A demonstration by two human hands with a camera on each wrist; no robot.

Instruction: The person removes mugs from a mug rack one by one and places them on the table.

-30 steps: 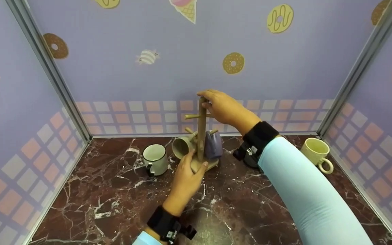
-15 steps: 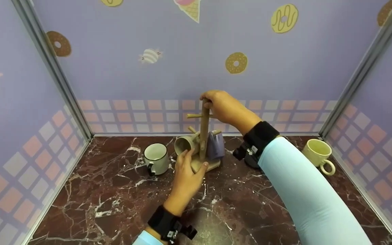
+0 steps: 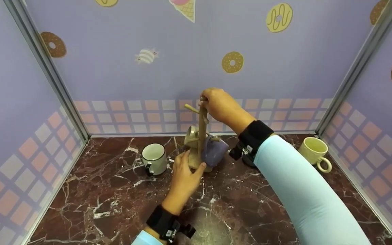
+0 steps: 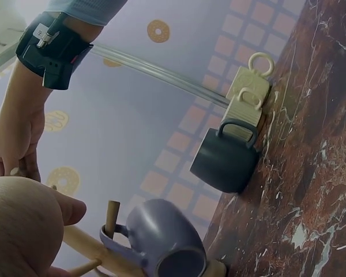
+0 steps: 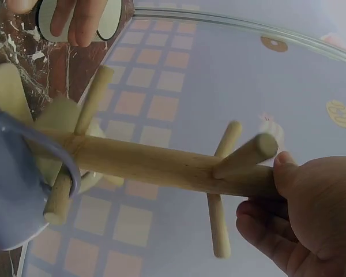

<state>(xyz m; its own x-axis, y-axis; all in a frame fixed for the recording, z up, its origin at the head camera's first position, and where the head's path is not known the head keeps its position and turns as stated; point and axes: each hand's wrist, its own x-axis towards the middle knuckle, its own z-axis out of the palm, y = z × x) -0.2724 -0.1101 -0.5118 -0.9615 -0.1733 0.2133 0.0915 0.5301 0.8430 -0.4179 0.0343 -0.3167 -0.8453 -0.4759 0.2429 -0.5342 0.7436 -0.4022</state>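
Back wall (image 3: pixel 182 78), lilac with sweet prints and pastel squares: rises behind the wooden mug rack (image 3: pixel 201 131), landmark for all below. Tabletop (image 3: pixel 243 211), dark red stone, white veins: spreads beneath and around the rack. Pale blue sleeve (image 3: pixel 311 190) on the right arm: slants in from the rack's near right.

Rack: upright on the tabletop, round post on a flat base. Right hand (image 3: pixel 218 103): at the rack's top, thumb and curled fingers pinching the post's end. Left hand (image 3: pixel 184 180): at the near side of the rack's base, thumb and fingers spread, fairly straight; cannot tell if they press on it.

Mugs, similar sizes. Purple mug (image 3: pixel 216 151): right of the rack's post, handle hooked over a low peg, body tilted. Pale mug (image 3: pixel 191 137): left of the post, partly hidden. Black-rimmed white mug (image 3: pixel 155 160): standing left of the rack, near it. Dark mug (image 4: pixel 225 161): right of the rack; ribbed cream mug (image 4: pixel 242 112) farther out; yellow mug (image 3: pixel 313 149) well apart, ring handle.

Upper pegs (image 5: pixel 246 156): jut from the rack's post, just below the right hand.
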